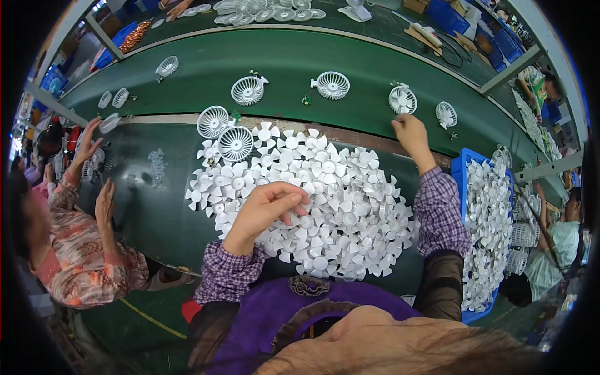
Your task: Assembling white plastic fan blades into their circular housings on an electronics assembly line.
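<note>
A heap of white plastic fan blades (337, 212) lies on the bench in front of me. My left hand (272, 206) is over its near left part, the fingers curled inward; whatever they hold is hidden. On the green conveyor belt (287, 53), at the right, my right hand (412, 134) is bent with its fingertips at the lower rim of a round white fan housing (409, 91). A fan blade (400, 102) sits inside that housing. The fingers are drawn together, and nothing can be made out between them. Two ribbed housings (235, 143) rest at the heap's far left edge.
More housings (248, 90) with small green boards lie along the belt. At my right stands a blue crate (463, 164) full of fan blades. A co-worker's hands (94, 147) are at the bench's left end, near small clear parts (157, 169). A metal frame (556, 167) rises at the right.
</note>
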A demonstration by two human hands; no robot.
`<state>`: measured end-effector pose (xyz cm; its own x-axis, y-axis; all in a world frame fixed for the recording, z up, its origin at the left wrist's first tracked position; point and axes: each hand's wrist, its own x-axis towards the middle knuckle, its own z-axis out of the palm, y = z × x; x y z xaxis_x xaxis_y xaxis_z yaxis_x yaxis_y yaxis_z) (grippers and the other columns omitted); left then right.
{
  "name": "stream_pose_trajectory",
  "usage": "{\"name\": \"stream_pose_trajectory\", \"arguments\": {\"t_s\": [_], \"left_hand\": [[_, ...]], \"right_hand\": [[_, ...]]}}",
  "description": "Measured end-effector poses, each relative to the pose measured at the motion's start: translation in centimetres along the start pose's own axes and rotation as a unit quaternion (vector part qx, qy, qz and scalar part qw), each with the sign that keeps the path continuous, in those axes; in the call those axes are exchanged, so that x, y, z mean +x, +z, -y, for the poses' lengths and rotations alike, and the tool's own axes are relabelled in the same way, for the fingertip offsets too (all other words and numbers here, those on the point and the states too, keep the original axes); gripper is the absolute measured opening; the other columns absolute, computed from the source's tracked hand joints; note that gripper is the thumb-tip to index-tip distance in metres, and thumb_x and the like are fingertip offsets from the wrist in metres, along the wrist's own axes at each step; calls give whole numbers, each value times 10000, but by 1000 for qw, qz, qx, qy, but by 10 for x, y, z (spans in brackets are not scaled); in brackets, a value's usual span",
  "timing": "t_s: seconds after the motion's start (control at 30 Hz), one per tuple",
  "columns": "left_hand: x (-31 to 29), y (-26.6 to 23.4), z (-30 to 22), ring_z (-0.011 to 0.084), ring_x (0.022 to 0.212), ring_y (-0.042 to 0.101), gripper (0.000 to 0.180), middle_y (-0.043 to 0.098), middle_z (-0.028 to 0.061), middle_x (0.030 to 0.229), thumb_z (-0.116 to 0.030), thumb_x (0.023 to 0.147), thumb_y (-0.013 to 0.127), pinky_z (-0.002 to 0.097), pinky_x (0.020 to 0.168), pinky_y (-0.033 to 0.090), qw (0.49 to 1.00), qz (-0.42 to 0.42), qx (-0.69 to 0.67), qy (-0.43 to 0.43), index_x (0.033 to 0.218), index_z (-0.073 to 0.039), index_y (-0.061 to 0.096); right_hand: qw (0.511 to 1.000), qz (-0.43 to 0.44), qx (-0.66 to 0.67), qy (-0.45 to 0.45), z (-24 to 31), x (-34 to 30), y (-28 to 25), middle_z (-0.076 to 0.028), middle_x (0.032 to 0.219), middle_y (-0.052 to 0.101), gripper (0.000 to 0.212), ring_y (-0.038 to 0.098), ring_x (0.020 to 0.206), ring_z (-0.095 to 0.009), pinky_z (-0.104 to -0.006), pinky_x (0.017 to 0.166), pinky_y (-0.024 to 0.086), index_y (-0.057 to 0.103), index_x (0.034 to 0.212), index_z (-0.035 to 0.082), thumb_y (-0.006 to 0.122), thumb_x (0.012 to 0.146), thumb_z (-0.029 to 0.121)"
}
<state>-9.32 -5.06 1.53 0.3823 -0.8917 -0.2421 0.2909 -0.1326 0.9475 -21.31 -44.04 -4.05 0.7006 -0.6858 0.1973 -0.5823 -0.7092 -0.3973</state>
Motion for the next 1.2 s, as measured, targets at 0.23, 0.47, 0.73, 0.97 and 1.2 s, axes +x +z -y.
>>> {"name": "stream_pose_trajectory", "arguments": {"t_s": [0.23, 0.47, 0.73, 0.97, 1.2], "left_hand": [[12, -7, 18, 149, 825, 666, 193, 675, 98, 982, -123, 934, 561, 217, 568, 513, 999, -10, -35, -5, 1049, 8, 642], [5, -9, 9, 190, 846, 676, 209, 669, 125, 1008, -118, 938, 554, 230, 573, 530, 998, -25, -52, 8, 1088, 13, 615], [31, 17, 25, 284, 1130, 557, 500, 494, 173, 1311, -318, 941, 539, 405, 864, 538, 941, -67, -326, 67, 1313, -5, 423], [11, 22, 8, 191, 791, 680, 209, 648, 111, 959, -144, 925, 550, 316, 551, 597, 937, -197, -285, 51, 1086, -11, 540], [13, 15, 14, 174, 743, 683, 293, 662, 112, 935, -165, 897, 602, 300, 530, 595, 952, -173, -236, 86, 1119, 20, 550]], "right_hand": [[969, -18, -82, -231, 81, 47, 60, -78, 1135, 577, 341, 537, 1050, -330, -437, 847, 457, 591, 1123, 92, 571, 784, 58], [981, 14, -71, -182, 94, 44, 53, -160, 829, 646, 162, 632, 798, -352, -445, 683, 497, 677, 841, 60, 622, 787, 203], [906, 119, -4, -406, 202, -91, -40, -109, 753, 556, 155, 612, 603, -300, -372, 550, 506, 593, 776, 23, 596, 825, 171], [906, 98, 122, -392, 203, -131, -54, -83, 817, 515, 154, 598, 742, -251, -344, 550, 494, 589, 911, 26, 639, 781, 92], [963, 1, -161, -217, 89, -61, -1, -129, 771, 653, 227, 637, 781, -313, -447, 665, 484, 691, 758, 76, 701, 648, 274]]}}
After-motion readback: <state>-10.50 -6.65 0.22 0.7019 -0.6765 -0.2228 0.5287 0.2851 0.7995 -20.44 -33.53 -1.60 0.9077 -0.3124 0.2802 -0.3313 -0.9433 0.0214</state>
